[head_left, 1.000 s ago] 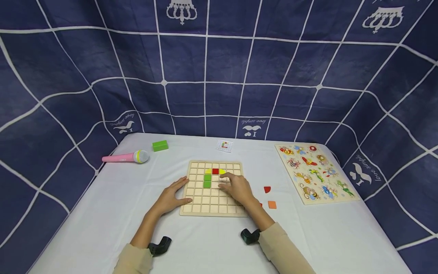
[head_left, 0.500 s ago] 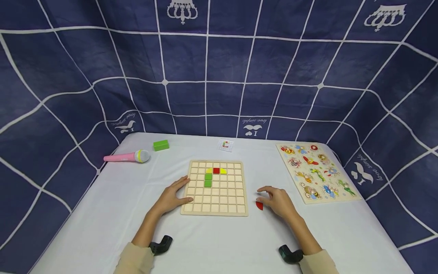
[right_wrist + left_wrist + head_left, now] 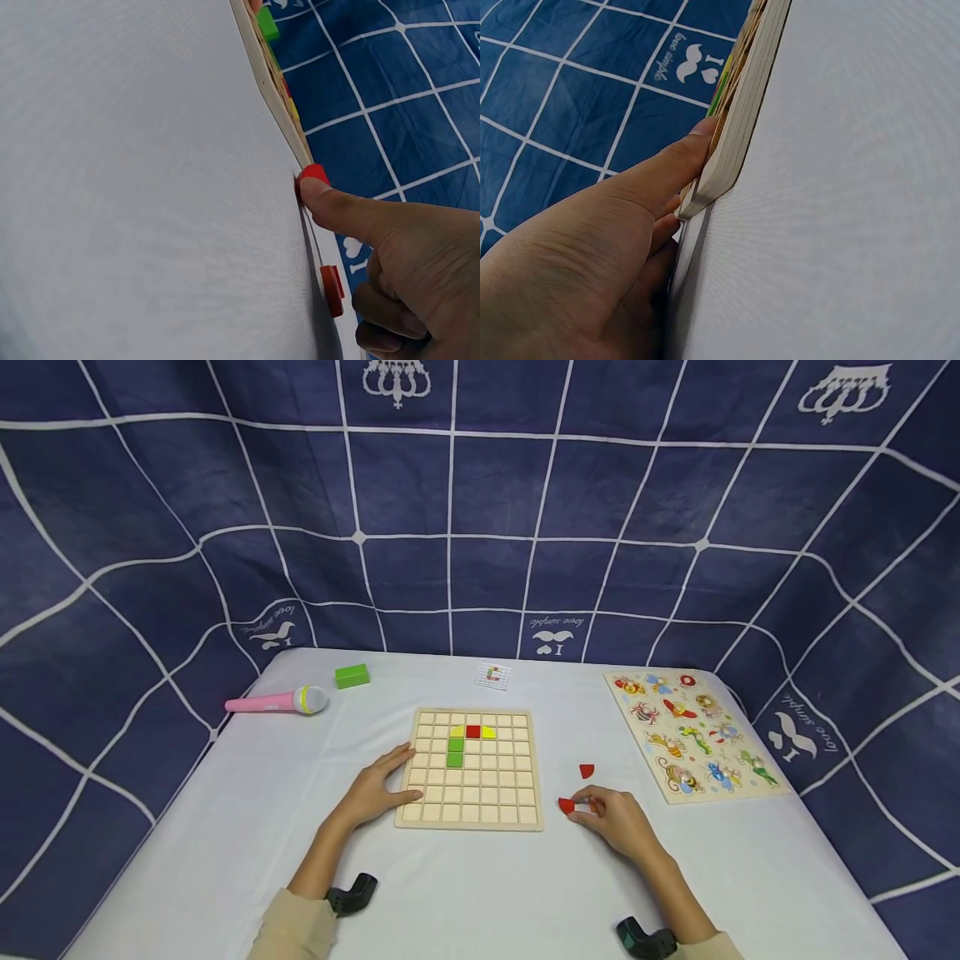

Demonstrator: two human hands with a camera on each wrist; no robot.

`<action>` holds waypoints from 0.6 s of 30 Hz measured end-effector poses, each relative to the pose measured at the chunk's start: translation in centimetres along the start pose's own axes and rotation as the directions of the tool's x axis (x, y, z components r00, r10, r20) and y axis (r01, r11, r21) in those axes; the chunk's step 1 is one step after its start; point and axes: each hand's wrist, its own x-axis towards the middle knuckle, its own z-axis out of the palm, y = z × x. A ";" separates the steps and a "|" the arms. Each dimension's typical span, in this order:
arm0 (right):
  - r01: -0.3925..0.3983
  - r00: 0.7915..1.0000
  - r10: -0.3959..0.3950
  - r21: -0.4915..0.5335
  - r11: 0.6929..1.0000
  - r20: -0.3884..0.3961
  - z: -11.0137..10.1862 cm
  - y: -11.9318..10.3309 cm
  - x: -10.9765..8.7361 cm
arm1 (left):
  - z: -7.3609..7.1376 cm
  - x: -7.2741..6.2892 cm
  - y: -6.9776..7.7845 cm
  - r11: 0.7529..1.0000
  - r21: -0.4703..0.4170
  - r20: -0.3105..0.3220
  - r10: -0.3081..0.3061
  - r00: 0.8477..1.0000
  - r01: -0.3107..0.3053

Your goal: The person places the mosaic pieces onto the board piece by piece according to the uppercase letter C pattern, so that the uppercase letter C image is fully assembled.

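Observation:
A wooden grid board [image 3: 480, 789] lies mid-table. In its upper part a red square [image 3: 473, 732] sits between two yellow pieces [image 3: 488, 732], with two green squares [image 3: 455, 752] below the left one. My left hand [image 3: 372, 791] rests at the board's left edge, thumb and fingertips on the rim. Right of the board, my right hand [image 3: 617, 818] pinches a red quarter-round piece [image 3: 566, 807] between thumb and finger, low over the cloth. Another red quarter-round piece [image 3: 587, 771] lies just beyond. In the right wrist view an orange piece [image 3: 331, 291] lies under the hand.
A small pattern card [image 3: 492, 676] lies behind the board. At the back left are a green block [image 3: 352, 676] and a pink toy microphone [image 3: 273, 702]. On the right lies a wooden insect puzzle [image 3: 693, 735]. Blue curtain surrounds the white table.
My right hand has moved off the board to the right and down onto a red quarter-round piece, which it now pinches. The left hand stays at the board's edge.

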 end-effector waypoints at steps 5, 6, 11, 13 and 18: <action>0.021 0.999 -0.021 -0.002 1.000 -0.042 0.2 0.0 0.1 | -0.1 -0.1 0.1 1.000 -0.020 0.001 0.003 1.000 -0.003; 0.026 0.999 -0.026 -0.001 1.000 -0.046 0.2 0.0 0.1 | -0.1 -0.1 0.2 1.000 -0.023 0.002 0.004 1.000 -0.004; 0.014 1.000 -0.014 0.004 1.000 -0.022 0.2 0.0 0.0 | -0.1 0.0 0.1 1.000 -0.017 0.003 0.000 1.000 0.000; 0.004 1.000 -0.004 -0.002 1.000 -0.008 0.1 -0.1 0.1 | -0.1 0.0 0.2 1.000 -0.017 0.004 -0.003 1.000 0.003; 0.024 1.000 -0.025 -0.013 1.000 -0.019 0.2 -1.0 0.6 | -0.2 -0.1 0.3 1.000 -0.018 0.009 -0.006 1.000 0.006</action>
